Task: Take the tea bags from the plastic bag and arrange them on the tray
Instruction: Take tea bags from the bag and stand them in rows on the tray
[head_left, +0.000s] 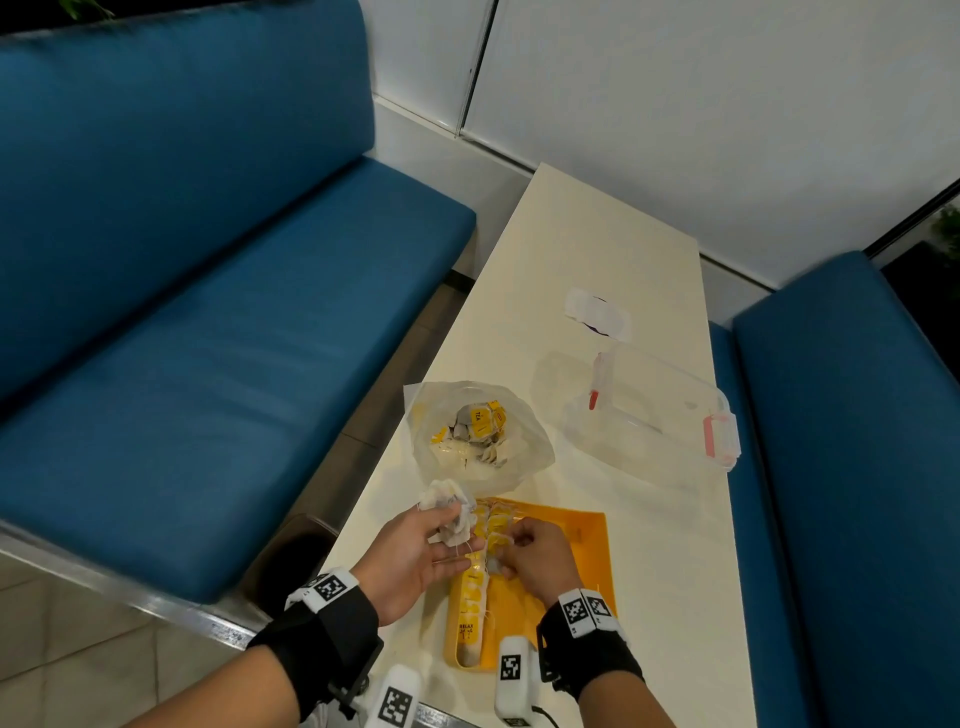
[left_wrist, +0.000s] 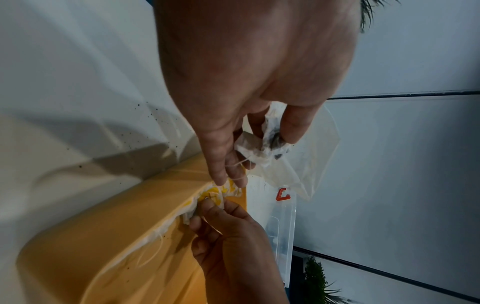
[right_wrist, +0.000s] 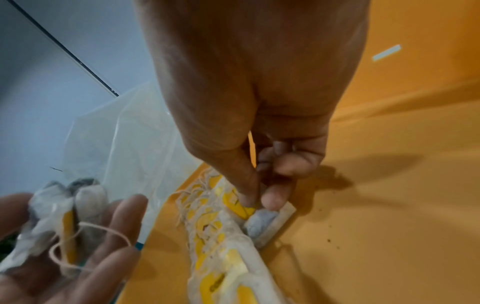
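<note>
The right hand (head_left: 540, 551) pinches a white paper tea bag with a yellow tag (right_wrist: 262, 221) against the end of the row of tea bags (head_left: 480, 561) on the flat orange plastic tray (head_left: 582, 540); this looks like the placing step. The left hand (head_left: 415, 551), palm up, grasps a small bunch of tea bags (head_left: 449, 512). More remain in the crumpled clear plastic bag (head_left: 524, 467) on the cream worktop (head_left: 597, 249). Next, I judge, the right grip must release and take one from the left.
</note>
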